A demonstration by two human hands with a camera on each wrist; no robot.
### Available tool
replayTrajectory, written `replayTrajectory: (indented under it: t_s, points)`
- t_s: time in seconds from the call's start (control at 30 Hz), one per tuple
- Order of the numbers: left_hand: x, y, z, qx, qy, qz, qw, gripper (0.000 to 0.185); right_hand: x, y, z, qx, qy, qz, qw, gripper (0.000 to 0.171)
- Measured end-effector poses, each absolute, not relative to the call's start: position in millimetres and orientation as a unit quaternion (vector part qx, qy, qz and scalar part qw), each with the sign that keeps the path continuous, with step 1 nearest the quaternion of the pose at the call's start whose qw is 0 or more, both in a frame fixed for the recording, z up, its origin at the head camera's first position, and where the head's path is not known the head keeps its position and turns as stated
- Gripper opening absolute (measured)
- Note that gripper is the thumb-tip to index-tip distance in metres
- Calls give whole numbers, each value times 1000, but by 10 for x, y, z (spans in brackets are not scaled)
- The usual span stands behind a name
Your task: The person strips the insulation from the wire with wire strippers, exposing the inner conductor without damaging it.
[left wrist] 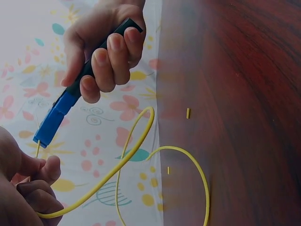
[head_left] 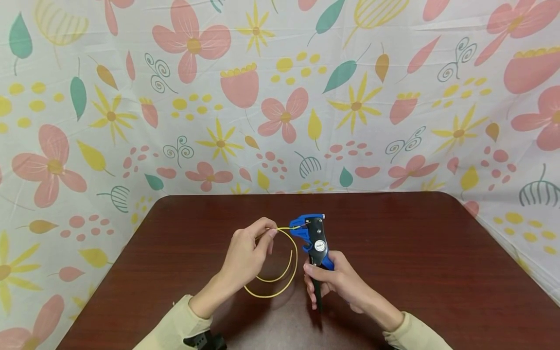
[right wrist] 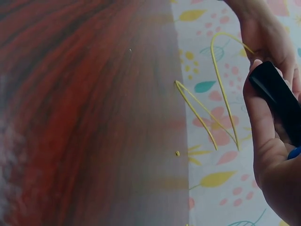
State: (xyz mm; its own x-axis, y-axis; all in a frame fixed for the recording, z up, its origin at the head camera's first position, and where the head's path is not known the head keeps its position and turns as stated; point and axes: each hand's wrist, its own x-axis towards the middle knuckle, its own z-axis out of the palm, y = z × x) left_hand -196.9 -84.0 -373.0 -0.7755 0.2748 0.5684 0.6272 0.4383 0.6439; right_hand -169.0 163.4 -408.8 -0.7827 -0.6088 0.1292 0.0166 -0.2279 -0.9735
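Head view: wire stripper (head_left: 316, 243) stands upright, head up.

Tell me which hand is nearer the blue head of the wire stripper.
Left. The left hand pinches the yellow wire right beside the blue head, feeding its end into it. The right hand grips the black handles lower down, farther from the head.

I see the left hand (head_left: 247, 255) left of the stripper (head_left: 314, 243), the right hand (head_left: 337, 284) below it, the wire (head_left: 280, 272) looping between both hands above the table (head_left: 415, 253), the cloth (head_left: 280, 97) behind.
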Motion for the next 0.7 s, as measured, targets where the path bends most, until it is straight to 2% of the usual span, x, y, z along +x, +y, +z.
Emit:
replayTrajectory:
  t_s: [0.37, 0.7]
  points:
    - [-1960, -843, -3724, -273, -824, -461, 186, 15, -1706, 1639, -4098, -266, 596, -732, 194, 24]
    - [-1964, -841, -3712, -275, -824, -460, 182, 15, -1727, 1657, -4107, -287, 593, -727, 196, 17]
